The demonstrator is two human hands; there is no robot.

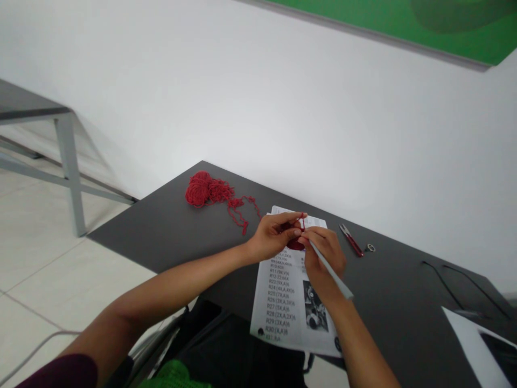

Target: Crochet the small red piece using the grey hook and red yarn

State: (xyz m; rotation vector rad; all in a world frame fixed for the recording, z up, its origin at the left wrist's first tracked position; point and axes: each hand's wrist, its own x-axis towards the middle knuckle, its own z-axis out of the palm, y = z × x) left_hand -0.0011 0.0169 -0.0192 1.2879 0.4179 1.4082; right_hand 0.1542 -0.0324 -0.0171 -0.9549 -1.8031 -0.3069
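My left hand (271, 235) is closed on a small piece of red crochet work (296, 244), with a strand of red yarn running up over its raised index finger. In my right hand (324, 257) is a crochet hook with a long grey handle (330, 270), its tip meeting the red work between both hands; the tip itself is too small to make out. Beneath the hands lies a printed pattern sheet (278, 302) with rows of text and a dark photo. A ball of red yarn (198, 189) with loose, tangled strands rests on the table to the left.
Thread snips (351, 240) with red handles lie right of the hands, beside a small ring-shaped object (370, 248). Black cables (448, 283) and a white sheet (480, 345) are at the right of the dark table (149, 237). A white wall (283, 108) borders its back edge.
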